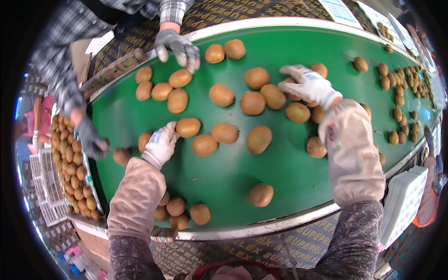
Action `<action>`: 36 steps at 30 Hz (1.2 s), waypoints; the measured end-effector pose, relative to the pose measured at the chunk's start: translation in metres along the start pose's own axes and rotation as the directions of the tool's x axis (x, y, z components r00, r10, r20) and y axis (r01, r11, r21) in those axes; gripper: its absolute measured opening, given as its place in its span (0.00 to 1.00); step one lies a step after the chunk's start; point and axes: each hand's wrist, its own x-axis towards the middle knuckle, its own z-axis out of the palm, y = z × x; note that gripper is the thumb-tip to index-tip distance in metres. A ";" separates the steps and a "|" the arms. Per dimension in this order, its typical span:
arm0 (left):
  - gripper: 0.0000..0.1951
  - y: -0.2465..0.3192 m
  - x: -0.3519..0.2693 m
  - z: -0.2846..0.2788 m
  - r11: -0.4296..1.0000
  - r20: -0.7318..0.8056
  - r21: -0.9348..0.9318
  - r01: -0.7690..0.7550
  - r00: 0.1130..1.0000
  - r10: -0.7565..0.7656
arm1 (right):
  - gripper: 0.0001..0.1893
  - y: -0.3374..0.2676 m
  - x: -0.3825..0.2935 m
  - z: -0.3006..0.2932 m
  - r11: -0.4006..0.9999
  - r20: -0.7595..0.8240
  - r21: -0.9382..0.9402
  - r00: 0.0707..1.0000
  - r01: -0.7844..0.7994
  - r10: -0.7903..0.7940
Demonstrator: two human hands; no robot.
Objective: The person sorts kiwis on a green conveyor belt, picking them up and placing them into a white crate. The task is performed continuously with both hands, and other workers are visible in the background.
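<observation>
Many brown kiwifruit lie spread over a green conveyor belt (224,168). My left hand (161,145), in a white glove, has its fingertips against a kiwifruit (188,127); whether it grips the fruit is unclear. Another kiwifruit (144,141) lies partly hidden behind that glove. On the right, my right hand (308,84), also white-gloved, reaches over a group of kiwifruit with fingers spread, covering part of one (289,89). Just below it rests a greenish kiwifruit (298,112). Near the belt's lower edge is a single kiwifruit (261,195).
A co-worker's grey-gloved hands (178,49) work over the belt's upper left part and left end. Packed kiwifruit (71,168) fill a container beyond that end. White moulded trays (402,206) are stacked at the lower right. The belt has a raised pale rim (252,231).
</observation>
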 end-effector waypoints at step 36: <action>0.19 -0.083 -0.335 -0.063 0.681 -0.498 0.164 0.713 0.656 -0.567 | 0.56 -0.263 -0.195 0.245 0.788 -0.032 0.539 0.928 -0.298 0.372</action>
